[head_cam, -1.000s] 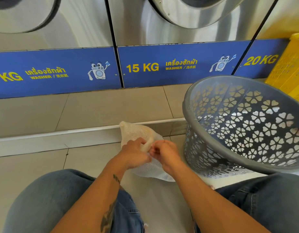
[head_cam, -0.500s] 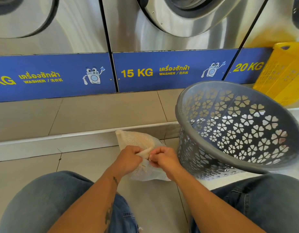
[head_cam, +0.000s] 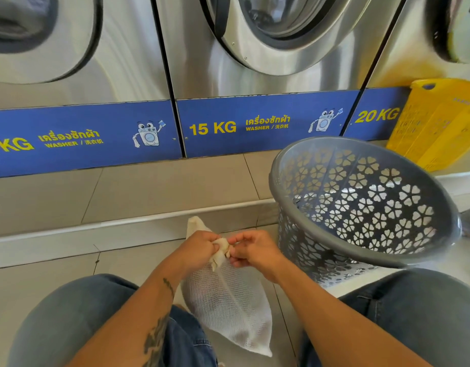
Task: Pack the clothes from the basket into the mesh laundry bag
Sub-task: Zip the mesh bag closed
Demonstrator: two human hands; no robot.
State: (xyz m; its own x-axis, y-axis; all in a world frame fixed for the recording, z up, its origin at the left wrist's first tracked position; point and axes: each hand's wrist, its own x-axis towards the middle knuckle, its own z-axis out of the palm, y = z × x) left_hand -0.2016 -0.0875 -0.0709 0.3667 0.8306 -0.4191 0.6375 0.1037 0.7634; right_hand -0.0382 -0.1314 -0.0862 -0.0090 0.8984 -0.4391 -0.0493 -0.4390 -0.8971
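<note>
A person in jeans sits on the tiled floor before a row of steel washing machines (head_cam: 268,49), the left hand (head_cam: 195,247) curled tightly around the bunched neck of a white mesh laundry bag (head_cam: 228,300) that hangs between the knees. Just beside it, the right hand (head_cam: 255,251) pinches the same gathered fabric with curled fingers. To the right, a grey perforated basket (head_cam: 361,202) lies tilted near a yellow crate (head_cam: 437,123).
</note>
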